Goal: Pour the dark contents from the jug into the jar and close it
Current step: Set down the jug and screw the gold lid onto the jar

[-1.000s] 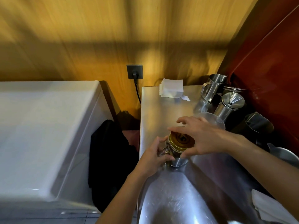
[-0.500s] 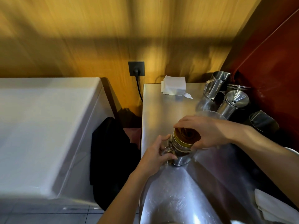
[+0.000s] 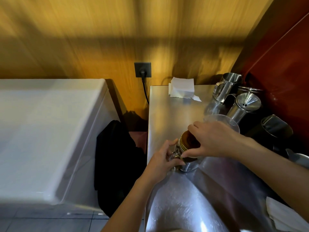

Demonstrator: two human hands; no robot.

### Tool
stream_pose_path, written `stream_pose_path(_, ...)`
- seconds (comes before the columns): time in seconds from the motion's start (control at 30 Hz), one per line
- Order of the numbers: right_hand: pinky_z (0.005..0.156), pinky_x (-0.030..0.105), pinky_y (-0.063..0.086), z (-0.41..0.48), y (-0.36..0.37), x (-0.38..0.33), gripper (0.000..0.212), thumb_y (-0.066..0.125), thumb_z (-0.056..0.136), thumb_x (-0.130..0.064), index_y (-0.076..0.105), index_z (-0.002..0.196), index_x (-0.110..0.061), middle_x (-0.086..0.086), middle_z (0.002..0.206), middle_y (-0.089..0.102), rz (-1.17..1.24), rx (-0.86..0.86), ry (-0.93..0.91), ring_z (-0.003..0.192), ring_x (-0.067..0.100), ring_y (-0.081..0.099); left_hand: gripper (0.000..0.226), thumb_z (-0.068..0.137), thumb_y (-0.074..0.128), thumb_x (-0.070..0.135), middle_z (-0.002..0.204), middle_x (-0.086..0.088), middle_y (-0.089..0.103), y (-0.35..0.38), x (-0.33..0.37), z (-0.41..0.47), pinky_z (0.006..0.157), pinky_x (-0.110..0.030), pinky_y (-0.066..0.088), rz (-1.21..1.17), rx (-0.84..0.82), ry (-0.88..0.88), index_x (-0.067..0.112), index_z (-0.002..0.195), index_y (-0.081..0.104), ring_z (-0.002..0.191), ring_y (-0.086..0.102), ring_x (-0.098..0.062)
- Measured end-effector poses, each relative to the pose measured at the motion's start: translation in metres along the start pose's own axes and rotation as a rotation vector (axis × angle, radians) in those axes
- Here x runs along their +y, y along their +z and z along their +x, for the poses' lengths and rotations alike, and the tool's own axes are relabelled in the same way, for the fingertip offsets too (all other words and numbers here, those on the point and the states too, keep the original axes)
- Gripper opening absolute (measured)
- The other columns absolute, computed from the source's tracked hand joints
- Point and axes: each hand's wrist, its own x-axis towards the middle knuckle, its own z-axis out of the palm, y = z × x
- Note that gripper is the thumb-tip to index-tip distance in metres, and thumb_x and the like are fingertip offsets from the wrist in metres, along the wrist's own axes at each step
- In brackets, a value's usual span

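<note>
On the brushed-steel surface (image 3: 168, 114), near its left edge, stands the jar (image 3: 188, 158): a round glass body with dark contents, a shiny metal base and a gold-coloured band at the neck. Its round lid (image 3: 189, 139), dark brown on top with a gold rim, sits tilted over the mouth; whether it is seated cannot be told. The right hand (image 3: 212, 139) arches over the lid from the right, thumb and fingers clamped on its rim. The left hand (image 3: 164, 159) is closed around the jar's left side, where a small clear glass part shows between its fingers. Just behind the jar, partly hidden by the right hand, is the rim of a clear plastic jug (image 3: 224, 119), wide and round. Further behind the jar and to its right, against the dark red wall, cluster polished steel vessels: a handled pitcher (image 3: 227, 86), a tall pot with a cone-shaped lid (image 3: 245, 104), and a dark, matte cup (image 3: 274, 129). Straight behind the jar, at the far edge of the surface, lies a stack of white paper napkins (image 3: 182, 87). Beyond that, a dark socket (image 3: 143, 69) with a black plug is set in the yellow wood-grain wall. Left of the jar, off the surface, hangs a black cloth (image 3: 115, 158), and past it is a smooth white chest-like unit (image 3: 46, 128).
</note>
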Motion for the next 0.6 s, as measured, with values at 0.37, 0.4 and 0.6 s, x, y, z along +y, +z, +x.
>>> stream_pose_path(0.37, 0.07, 0.036, 0.049, -0.001, -0.004, 0.002, 0.065, 0.052, 0.071, -0.063, 0.037, 0.12, -0.023, 0.001, 0.11, 0.053, 0.153, -0.061, -0.066, 0.09, 0.019, 0.051, 0.059, 0.076, 0.076, 0.028, 0.08, 0.045, 0.057, -0.003, 0.006, -0.004, 0.06, 0.002, 0.038, -0.035, -0.018, 0.003, 0.064, 0.106, 0.039, 0.073, 0.055, 0.02)
stream_pose_path(0.4, 0.062, 0.033, 0.047, 0.0, -0.004, 0.0, 0.072, 0.039, 0.069, -0.076, 0.041, 0.114, -0.02, 0.001, 0.1, 0.058, 0.056, 0.004, -0.022, 0.081, 0.019, 0.054, 0.06, 0.076, 0.076, 0.027, 0.08, 0.044, 0.058, -0.002, 0.006, -0.005, 0.06, 0.001, 0.038, -0.039, -0.021, 0.003, 0.064, 0.106, 0.04, 0.073, 0.055, 0.019)
stream_pose_path(0.6, 0.086, 0.042, 0.043, -0.001, -0.001, 0.006, 0.072, 0.046, 0.069, -0.069, 0.029, 0.127, -0.031, -0.003, 0.126, 0.044, 0.194, -0.1, -0.129, 0.106, 0.019, 0.045, 0.058, 0.074, 0.076, 0.031, 0.082, 0.044, 0.058, -0.002, 0.008, -0.005, 0.061, 0.001, 0.039, -0.048, -0.019, -0.02, 0.065, 0.106, 0.039, 0.075, 0.056, 0.018)
